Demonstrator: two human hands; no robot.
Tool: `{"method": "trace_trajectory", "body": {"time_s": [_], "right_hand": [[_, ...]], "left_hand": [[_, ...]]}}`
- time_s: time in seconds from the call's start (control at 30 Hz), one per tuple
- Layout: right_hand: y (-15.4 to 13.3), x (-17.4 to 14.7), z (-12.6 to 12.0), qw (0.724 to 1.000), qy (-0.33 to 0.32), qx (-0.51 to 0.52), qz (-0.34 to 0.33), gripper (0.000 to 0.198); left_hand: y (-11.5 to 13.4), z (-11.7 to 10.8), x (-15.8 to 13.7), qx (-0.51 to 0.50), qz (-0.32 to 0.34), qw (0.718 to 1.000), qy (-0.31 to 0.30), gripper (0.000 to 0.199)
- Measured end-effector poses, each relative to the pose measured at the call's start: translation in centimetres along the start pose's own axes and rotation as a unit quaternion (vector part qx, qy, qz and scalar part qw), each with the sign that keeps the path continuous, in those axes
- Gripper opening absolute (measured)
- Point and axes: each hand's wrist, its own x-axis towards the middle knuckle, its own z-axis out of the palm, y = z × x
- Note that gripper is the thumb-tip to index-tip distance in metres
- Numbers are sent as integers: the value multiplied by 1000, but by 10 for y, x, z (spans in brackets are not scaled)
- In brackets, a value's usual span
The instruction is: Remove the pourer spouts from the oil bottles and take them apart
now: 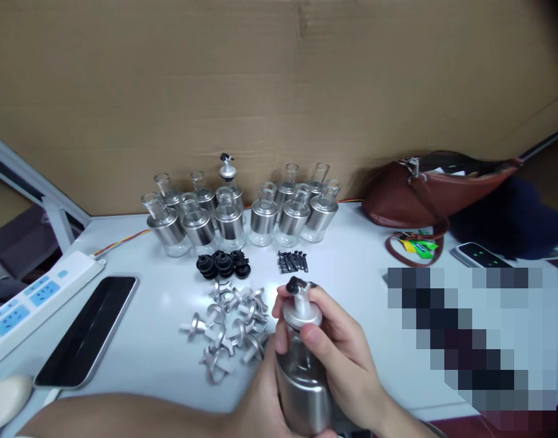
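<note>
Btl (306, 398) in L hand (263, 395), R hand (349, 356) on metal spout (302, 311).

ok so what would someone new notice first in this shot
Probably the steel-clad glass bottle at lower centre, its silver pourer held in the person's fingers. Behind, similar bottles stand before the cardboard, one topped with a matching pourer. The reddish-brown handbag at back right also stands out.

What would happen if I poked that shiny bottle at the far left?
The bottle might tip if poked up high, since its neck stands tall. Its round body would probably roll once down, and its clear neck, seemingly glass, could crack.
</note>
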Motion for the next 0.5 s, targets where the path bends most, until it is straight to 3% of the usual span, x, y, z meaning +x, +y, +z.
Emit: {"method": "trace_trajectory", "body": {"time_s": [0.13,0.37,0.5], "right_hand": [[-4,0,2,1000,-4,28,7,23],[-14,8,10,986,20,131,98,34],[-15,12,12,979,47,147,135,42]], "left_hand": [[0,-2,1,28,19,999,-5,87],[1,-1,4,9,9,1000,-26,79],[-2,0,2,-8,-8,1000,-17,89]]}}
